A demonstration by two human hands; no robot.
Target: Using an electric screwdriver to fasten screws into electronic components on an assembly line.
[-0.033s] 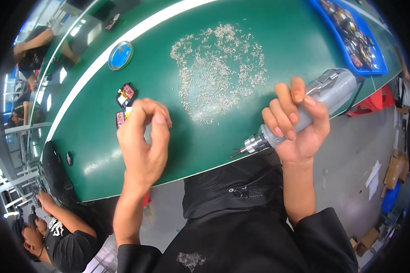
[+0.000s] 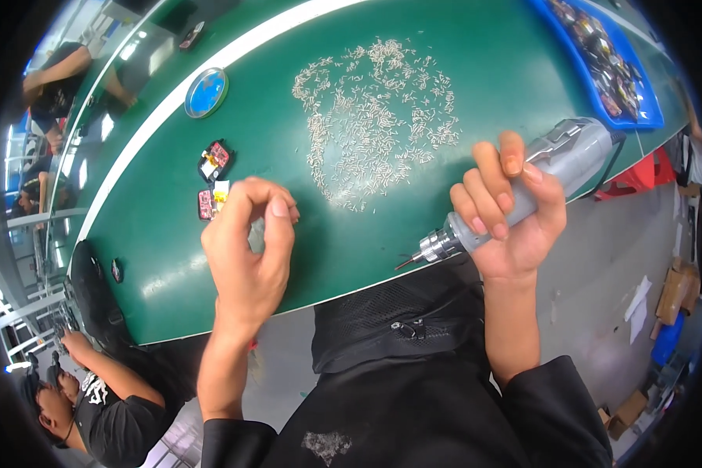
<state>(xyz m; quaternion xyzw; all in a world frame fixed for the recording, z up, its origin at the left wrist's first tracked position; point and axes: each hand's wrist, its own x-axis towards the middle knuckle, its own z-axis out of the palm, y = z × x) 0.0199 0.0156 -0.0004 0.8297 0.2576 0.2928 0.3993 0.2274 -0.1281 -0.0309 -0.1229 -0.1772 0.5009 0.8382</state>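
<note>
Green tabletop (image 2: 164, 242) beneath. Your right hand (image 2: 516, 230) grasps a grey power screwdriver (image 2: 579, 154), bit (image 2: 405, 264) jutting left of that grip; your left hand (image 2: 249, 253) curls, its hold hidden, can't tell. Beyond the right grip, blue tray (image 2: 639, 122) cut off above.

No text can be read; the white print (image 2: 96, 389) on a black shirt (image 2: 123, 427) is illegible.

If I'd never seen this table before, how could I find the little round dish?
Start with the big green table and find the curved white band along its far left. The round dish sits by that band, beyond two small reddish parts near the left hand. It's circular and blue inside, unlike the bigger straight-sided blue tray at right.
</note>
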